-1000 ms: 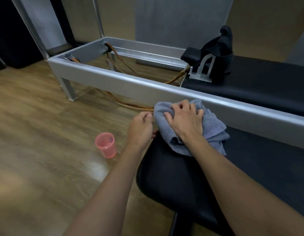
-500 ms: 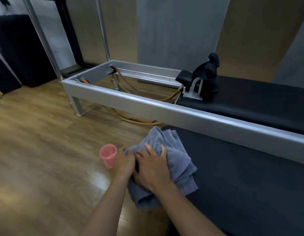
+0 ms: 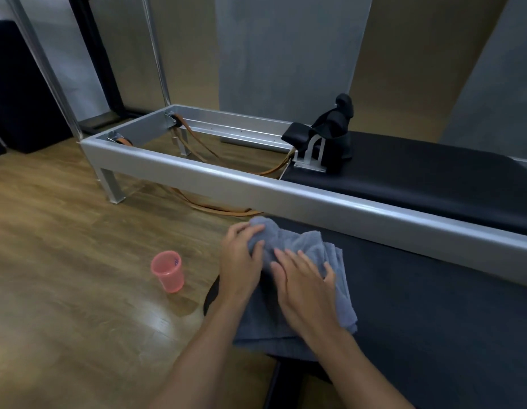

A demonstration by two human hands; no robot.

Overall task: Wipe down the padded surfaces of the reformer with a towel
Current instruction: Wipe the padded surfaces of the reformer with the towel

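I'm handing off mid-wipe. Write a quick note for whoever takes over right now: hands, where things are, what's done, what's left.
Left hand: gripping the bunched far corner of the grey towel.
Right hand: flat on the towel, pressing it down.
Towel lies on the left end of the near black pad, partly hanging over its edge.
Pink cup stands on the floor, left of the pad.
Done: cannot tell from this view how much is wiped.
Left: rest of the near pad, then the carriage pad behind the metal rail.

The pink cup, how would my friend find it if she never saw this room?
Start at the long silver reformer frame and look down at the wooden floor in front of it. The pink cup stands there alone, just left of the left hand on the grey towel. It is the only pink, see-through thing around.
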